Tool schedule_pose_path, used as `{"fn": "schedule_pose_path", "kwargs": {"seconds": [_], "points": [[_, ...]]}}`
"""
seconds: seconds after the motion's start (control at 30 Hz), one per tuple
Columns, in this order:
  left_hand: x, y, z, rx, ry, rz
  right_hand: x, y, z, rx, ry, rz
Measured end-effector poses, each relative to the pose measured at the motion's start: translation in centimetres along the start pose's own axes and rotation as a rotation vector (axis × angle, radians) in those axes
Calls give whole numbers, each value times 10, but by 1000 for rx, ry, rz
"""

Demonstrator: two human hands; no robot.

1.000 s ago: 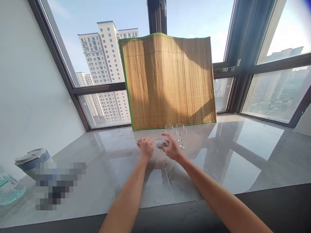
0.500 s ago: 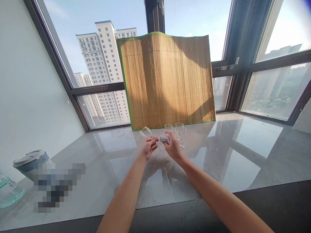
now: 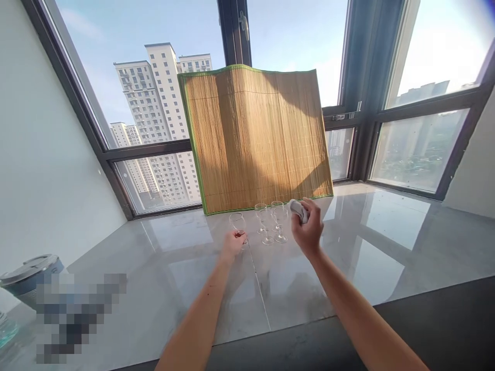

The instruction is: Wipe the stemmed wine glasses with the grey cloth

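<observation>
My left hand [image 3: 233, 243] is closed around the stem of a clear wine glass [image 3: 237, 220], which stands upright at the counter's middle, its bowl above my fingers. To the right, my right hand [image 3: 310, 226] is raised, wrapped around a bunched grey-white cloth [image 3: 298, 209]. Between the two hands several more stemmed glasses [image 3: 267, 239] stand upright in a close group, apart from the one I hold. My left fingers partly hide the held glass's stem and base.
The glossy grey counter [image 3: 166, 288] ends at a front edge near me. A bamboo mat [image 3: 255, 139] with green edging leans upright against the windows. At the left are a lidded cup [image 3: 33, 275], part of a clear bottle [image 3: 5, 330] and a blurred-out patch.
The glass in my left hand has gone from tilted to upright, lower down. My right hand has moved away to the right with the cloth. The view has shifted slightly.
</observation>
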State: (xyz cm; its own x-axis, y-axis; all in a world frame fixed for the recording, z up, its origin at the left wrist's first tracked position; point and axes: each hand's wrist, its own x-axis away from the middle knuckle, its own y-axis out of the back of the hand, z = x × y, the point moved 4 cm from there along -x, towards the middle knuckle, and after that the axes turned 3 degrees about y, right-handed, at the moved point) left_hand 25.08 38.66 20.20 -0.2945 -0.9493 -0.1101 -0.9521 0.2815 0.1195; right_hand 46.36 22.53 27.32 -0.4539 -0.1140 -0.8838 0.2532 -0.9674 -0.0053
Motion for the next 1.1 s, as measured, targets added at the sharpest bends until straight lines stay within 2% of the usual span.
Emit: {"fn": "schedule_pose_path", "kwargs": {"seconds": [0.07, 0.17, 0.23, 0.33, 0.43, 0.53, 0.63, 0.7, 0.87, 1.0, 1.1], "points": [[0, -3, 4, -86, 6, 23, -5, 1, -38, 217, -106, 129], [0, -4, 10, -207, 14, 40, 7, -8, -83, 419, -322, 473], [-1, -5, 12, -212, 9, 55, 19, -15, -94, 492, -390, 631], [-2, -8, 11, -192, -10, 79, 28, -24, -90, 563, -374, 761], [-2, -11, 8, -164, -28, 80, 28, -27, -82, 607, -362, 793], [2, -6, 1, -204, -47, 9, 25, -24, -77, 633, -372, 744], [12, 4, -9, -437, -90, -99, 24, -18, -76, 703, -389, 650], [20, 9, -14, -586, -79, -109, 25, -15, -76, 735, -407, 610], [35, 10, -20, -704, 9, -7, 33, -20, -82, 686, -487, 721], [35, 14, -20, -776, 45, -71, 33, -24, -86, 663, -480, 769], [30, 18, -17, -740, 39, -109, 32, -24, -87, 648, -475, 789]]}}
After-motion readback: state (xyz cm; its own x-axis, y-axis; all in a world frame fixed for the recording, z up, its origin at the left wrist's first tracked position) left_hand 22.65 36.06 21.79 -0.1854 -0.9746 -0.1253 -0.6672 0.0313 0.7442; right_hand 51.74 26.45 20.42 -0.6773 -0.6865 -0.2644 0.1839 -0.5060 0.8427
